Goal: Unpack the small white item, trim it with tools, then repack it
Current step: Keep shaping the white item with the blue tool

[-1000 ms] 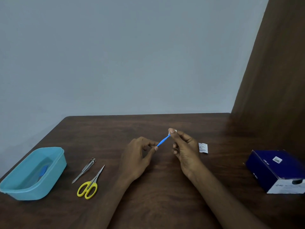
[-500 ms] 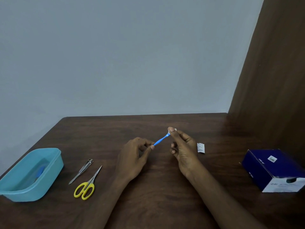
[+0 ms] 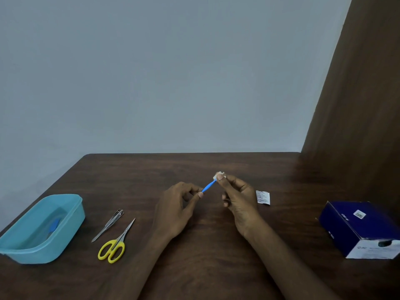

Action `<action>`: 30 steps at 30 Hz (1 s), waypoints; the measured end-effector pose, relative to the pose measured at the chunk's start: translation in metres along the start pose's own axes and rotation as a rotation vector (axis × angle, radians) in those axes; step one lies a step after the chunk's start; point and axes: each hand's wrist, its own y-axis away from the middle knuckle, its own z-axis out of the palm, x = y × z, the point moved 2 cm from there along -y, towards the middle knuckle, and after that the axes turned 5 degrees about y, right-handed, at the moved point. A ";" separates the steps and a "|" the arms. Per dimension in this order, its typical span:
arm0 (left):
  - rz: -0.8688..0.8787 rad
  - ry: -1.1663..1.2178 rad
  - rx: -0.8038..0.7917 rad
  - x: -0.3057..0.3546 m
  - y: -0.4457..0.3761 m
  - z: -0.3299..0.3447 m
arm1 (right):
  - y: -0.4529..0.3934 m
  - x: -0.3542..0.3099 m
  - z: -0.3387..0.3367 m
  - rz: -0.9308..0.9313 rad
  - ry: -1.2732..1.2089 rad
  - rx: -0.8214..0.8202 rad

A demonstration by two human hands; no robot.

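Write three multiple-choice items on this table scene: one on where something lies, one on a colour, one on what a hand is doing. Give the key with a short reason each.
1. Where do the scissors lie?
A. inside the tub
B. on the table between the tub and the left hand
C. on top of the box

2. What colour are the scissors' handles?
A. yellow
B. red
C. black

3. What is the left hand doing?
A. lying flat on the table
B. gripping the nail clipper
C. pinching one end of the blue stick

Key: 1 B, they lie on the table beside the nail clipper, right of the teal tub. 2 A, both loops are yellow. 3 C, its thumb and finger pinch the lower end of the blue stick, while the right hand pinches the small white item at the other end.
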 end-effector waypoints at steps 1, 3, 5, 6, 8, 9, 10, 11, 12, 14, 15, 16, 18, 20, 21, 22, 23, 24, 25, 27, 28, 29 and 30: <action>0.006 -0.003 -0.003 0.000 0.000 0.000 | 0.000 -0.001 -0.001 -0.003 -0.010 -0.001; 0.020 -0.018 -0.008 0.001 0.000 0.001 | -0.001 -0.002 -0.003 -0.002 -0.049 0.014; 0.027 -0.027 -0.004 0.001 0.000 0.001 | -0.001 -0.001 -0.005 0.001 -0.053 0.017; 0.027 -0.026 0.000 0.001 0.000 0.000 | -0.001 0.000 -0.004 0.003 -0.048 0.011; 0.026 -0.013 0.004 0.001 0.000 0.000 | 0.001 -0.001 -0.002 0.008 -0.057 0.005; 0.028 -0.010 0.001 0.001 0.000 0.000 | 0.001 -0.002 -0.002 0.010 -0.071 0.012; 0.032 -0.014 -0.002 0.002 0.000 0.000 | 0.000 -0.003 -0.002 0.014 -0.087 0.021; 0.034 -0.021 -0.005 0.002 0.000 0.000 | 0.000 -0.003 -0.003 0.017 -0.098 0.028; 0.033 -0.027 -0.006 0.002 0.000 0.000 | 0.000 -0.004 -0.003 0.018 -0.102 0.030; 0.028 -0.035 -0.003 0.002 0.000 0.000 | 0.001 -0.004 -0.002 0.018 -0.088 0.023; 0.025 -0.035 -0.001 0.003 0.000 0.000 | 0.001 -0.004 -0.002 0.019 -0.080 0.019; 0.025 -0.036 -0.001 0.003 0.000 0.000 | 0.002 -0.004 -0.002 0.022 -0.078 0.016; 0.030 -0.047 -0.004 0.004 0.001 -0.001 | 0.001 -0.005 -0.003 0.036 -0.099 0.019; 0.045 -0.058 -0.013 0.006 0.001 -0.001 | 0.001 -0.006 -0.005 0.049 -0.120 0.027; 0.049 -0.059 -0.016 0.006 0.001 0.000 | 0.001 -0.006 -0.005 0.051 -0.116 0.026; 0.048 -0.056 -0.016 0.006 0.001 -0.001 | 0.001 -0.006 -0.005 0.049 -0.103 0.024; 0.046 -0.052 -0.014 0.006 0.001 -0.001 | 0.001 -0.006 -0.004 0.047 -0.089 0.026; 0.045 -0.048 -0.012 0.006 0.000 -0.001 | 0.001 -0.006 -0.004 0.045 -0.082 0.028; 0.046 -0.044 -0.013 0.006 0.001 -0.001 | 0.001 -0.007 -0.004 0.046 -0.084 0.029; 0.045 -0.034 -0.011 0.006 0.001 -0.001 | 0.001 -0.006 -0.005 0.052 -0.098 0.024; 0.039 -0.028 -0.005 0.006 0.000 -0.001 | 0.001 -0.006 -0.005 0.051 -0.100 0.021; 0.031 -0.023 0.003 0.006 0.000 -0.001 | 0.001 -0.005 -0.005 0.048 -0.097 0.015; 0.024 -0.018 0.010 0.005 0.000 -0.001 | 0.001 -0.005 -0.005 0.046 -0.088 0.010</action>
